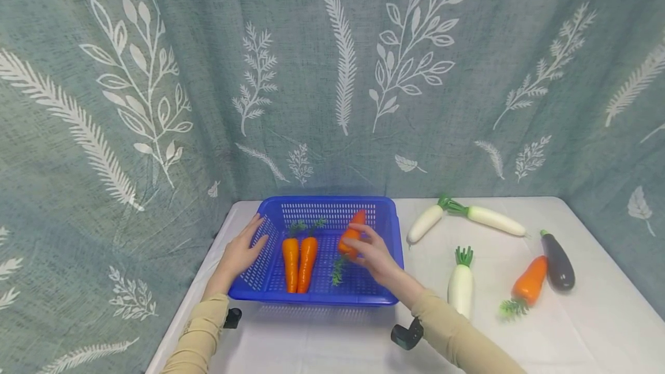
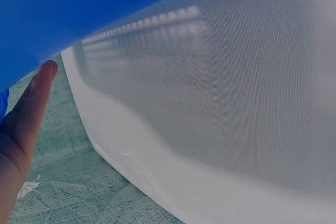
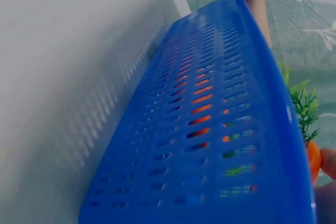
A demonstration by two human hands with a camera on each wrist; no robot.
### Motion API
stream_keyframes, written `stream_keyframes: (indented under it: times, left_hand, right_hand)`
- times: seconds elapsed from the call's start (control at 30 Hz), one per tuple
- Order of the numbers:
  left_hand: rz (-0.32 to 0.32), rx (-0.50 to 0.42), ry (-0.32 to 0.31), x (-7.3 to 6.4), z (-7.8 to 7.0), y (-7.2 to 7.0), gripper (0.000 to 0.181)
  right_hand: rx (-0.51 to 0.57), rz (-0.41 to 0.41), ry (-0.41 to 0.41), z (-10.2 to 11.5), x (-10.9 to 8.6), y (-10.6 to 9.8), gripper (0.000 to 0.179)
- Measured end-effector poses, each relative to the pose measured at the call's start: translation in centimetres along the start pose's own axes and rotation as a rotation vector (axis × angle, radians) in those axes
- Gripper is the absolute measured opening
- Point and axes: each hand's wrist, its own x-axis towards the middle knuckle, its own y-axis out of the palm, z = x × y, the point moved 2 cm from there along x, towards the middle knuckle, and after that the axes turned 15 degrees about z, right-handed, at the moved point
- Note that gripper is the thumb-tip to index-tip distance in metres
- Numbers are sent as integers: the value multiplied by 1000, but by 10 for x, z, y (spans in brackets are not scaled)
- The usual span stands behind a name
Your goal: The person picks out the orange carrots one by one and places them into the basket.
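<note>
A blue perforated basket (image 1: 317, 299) stands on the white table. Inside, on its left half, two orange carrots (image 1: 291, 264) lie side by side with their green tops toward the back. My right hand (image 1: 375, 255) reaches over the basket's right part and holds another carrot (image 1: 359, 218) between thumb and fingers. That carrot's leafy top (image 3: 303, 108) points toward the front of the basket and shows past the rim in the right wrist view. Against the basket's left side rests my left hand (image 1: 243, 254), its fingers straight along the rim.
Right of the basket lie several white radishes (image 1: 496, 220), with one nearer the front (image 1: 460, 290) partly behind my right forearm. Farther right, an orange carrot (image 1: 531, 281) touches a dark eggplant (image 1: 558, 261). A green leaf-patterned curtain (image 1: 312, 103) hangs behind the table.
</note>
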Motion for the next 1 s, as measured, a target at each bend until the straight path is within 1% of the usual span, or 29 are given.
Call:
stream_keyframes:
  times: [0.17,0.43,0.67,0.8,1.0]
  left_hand:
    - [4,-3,-3,0,1,0,53]
    - [6,-10,-5,0,1,1,54]
    - [10,-10,-11,0,1,1,54]
    - [7,-17,-4,0,0,1,54]
    - [9,-13,-7,0,-1,0,54]
  right_hand:
    - [-11,-11,2,-5,9,6,43]
    - [-16,4,-3,-12,17,15,47]
    - [-16,6,20,-18,23,23,48]
    - [-28,28,28,-20,27,28,49]
    - [-34,62,70,-26,33,36,52]
